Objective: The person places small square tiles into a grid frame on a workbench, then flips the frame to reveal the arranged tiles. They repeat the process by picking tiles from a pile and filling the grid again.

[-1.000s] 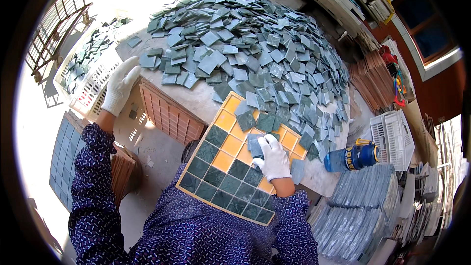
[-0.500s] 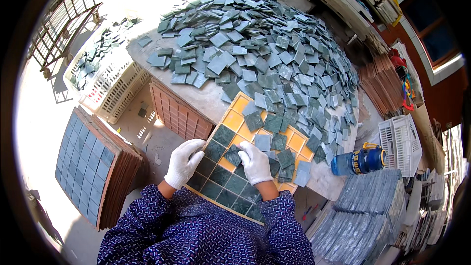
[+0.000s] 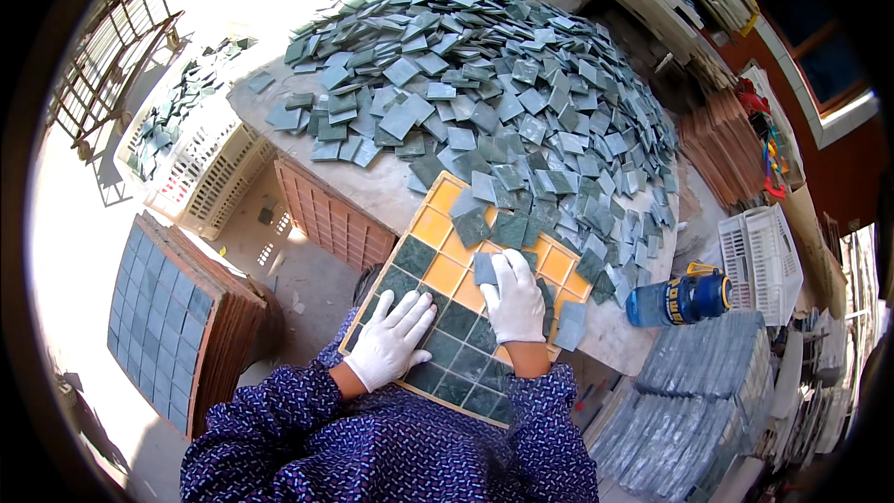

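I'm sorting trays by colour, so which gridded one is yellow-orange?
The yellow-orange tray under the left hand and right hand, partly filled with green tiles; the gridded tray standing to its left is reddish-brown.

Yel grid tray (image 3: 431, 226), dk-grn tiles (image 3: 468, 363)

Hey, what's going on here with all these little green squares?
A person in white gloves is working at a yellow gridded tray. The left hand lies flat over green tiles set in its near part. The right hand is at a loose tile, its grip unclear. Some yellow squares are bare, and a heap of tiles lies beyond.
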Tool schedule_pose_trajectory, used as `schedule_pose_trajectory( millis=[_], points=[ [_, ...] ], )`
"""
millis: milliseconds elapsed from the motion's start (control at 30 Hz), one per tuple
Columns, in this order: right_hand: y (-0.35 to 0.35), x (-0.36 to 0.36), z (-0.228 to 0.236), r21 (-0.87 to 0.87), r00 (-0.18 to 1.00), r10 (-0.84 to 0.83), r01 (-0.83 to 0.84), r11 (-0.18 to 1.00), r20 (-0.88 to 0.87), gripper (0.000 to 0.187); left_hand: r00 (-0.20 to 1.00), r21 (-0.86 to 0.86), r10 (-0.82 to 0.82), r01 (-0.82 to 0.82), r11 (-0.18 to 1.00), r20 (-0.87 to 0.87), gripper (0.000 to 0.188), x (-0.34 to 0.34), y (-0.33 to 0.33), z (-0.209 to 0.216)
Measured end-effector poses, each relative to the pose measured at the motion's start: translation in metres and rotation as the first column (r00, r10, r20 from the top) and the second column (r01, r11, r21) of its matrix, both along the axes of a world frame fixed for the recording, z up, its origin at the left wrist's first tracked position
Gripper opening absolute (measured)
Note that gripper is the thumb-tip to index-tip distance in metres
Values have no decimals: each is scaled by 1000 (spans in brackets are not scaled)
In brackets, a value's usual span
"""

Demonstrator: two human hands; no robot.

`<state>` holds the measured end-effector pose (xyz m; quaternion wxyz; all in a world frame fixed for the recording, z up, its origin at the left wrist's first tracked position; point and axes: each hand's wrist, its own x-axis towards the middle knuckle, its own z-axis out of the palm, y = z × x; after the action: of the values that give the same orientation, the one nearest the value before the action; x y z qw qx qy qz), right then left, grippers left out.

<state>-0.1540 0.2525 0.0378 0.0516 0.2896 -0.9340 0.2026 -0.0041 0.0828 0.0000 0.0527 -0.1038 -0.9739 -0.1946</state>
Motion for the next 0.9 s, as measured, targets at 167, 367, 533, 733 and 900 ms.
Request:
schedule_pose_trajectory(
  millis=[167,367,533,733,900],
  points=[
    [0,-31,18,254,962,95,-161,954,255,54,998,-7,-62,62,998,-21,75,-22,-6,0],
    [-11,-41,32,232,968,28,-87,969,249,37,997,-7,-39,39,999,-63,72,-25,-10,-2],
    [-22,-15,-1,-149,968,132,-165,975,-212,27,999,76,30,-27,997,-34,72,-5,-2,2],
    [-11,39,-14,-215,983,142,-114,970,119,32,977,152,197,-183,971,-81,61,2,-21,-1],
    [44,31,-10,-129,997,-37,45,991,64,41,980,39,-47,56,998,-193,56,-46,-33,9]
  ],
)
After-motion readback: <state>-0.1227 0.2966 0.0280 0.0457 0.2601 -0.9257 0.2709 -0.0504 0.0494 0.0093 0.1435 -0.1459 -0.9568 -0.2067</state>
